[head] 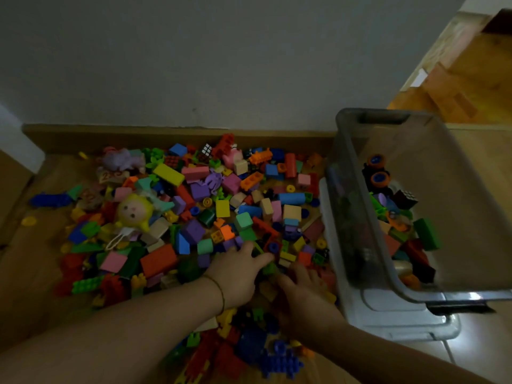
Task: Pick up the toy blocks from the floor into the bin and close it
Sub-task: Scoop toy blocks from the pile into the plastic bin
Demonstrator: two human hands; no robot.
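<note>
A big heap of coloured toy blocks (194,217) covers the floor along the wall. My left hand (238,270) lies palm down on the heap's near right part, fingers spread toward a green block (269,268). My right hand (302,289) rests just right of it, fingers apart and pressed into the blocks, nothing visibly gripped. The clear plastic bin (343,128) stands tilted at the right, beside both hands, and holds some blocks (410,245) and toy wheels. A pale lid (401,320) lies under the bin's near end.
A yellow-haired doll head (135,210), a small puzzle cube (206,149) and a purple plush toy (122,159) lie mixed in the heap. A grey wall with a baseboard (166,134) backs the pile. Wooden flooring (471,79) shows at the upper right. Cardboard (13,176) is at the left.
</note>
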